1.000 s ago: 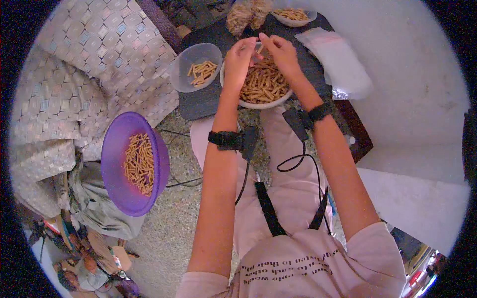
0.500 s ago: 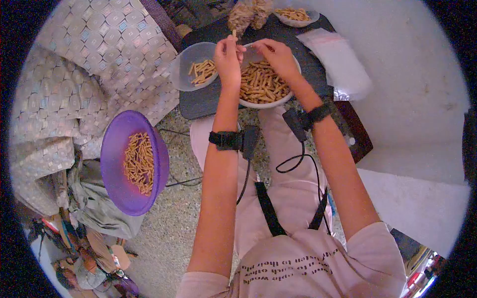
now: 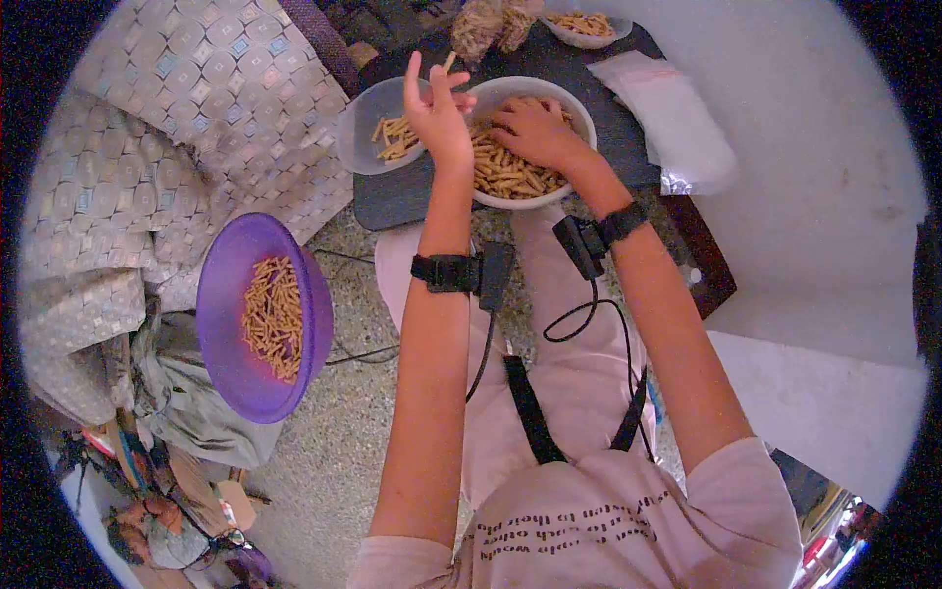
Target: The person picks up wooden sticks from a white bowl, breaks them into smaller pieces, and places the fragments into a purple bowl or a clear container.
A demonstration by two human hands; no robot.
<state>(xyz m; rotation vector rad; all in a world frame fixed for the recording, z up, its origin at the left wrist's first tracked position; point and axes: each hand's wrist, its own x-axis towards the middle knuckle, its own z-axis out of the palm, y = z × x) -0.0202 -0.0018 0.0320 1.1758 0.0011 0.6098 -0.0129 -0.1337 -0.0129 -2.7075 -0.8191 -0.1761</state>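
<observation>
Left grip (image 3: 435, 108) shifted over clear bowl (image 3: 365, 137)

1. I am wearing the single camera on my head; it is looking forward and steeply down over my chest and lap.
2. It is sitting close to my forearms, taking in my left hand (image 3: 435, 110) and right hand (image 3: 531, 130) near the top of the frame.
3. A fisheye lens is rounding the picture, leaving dark corners.
4. No second view is sharing this scene.
</observation>
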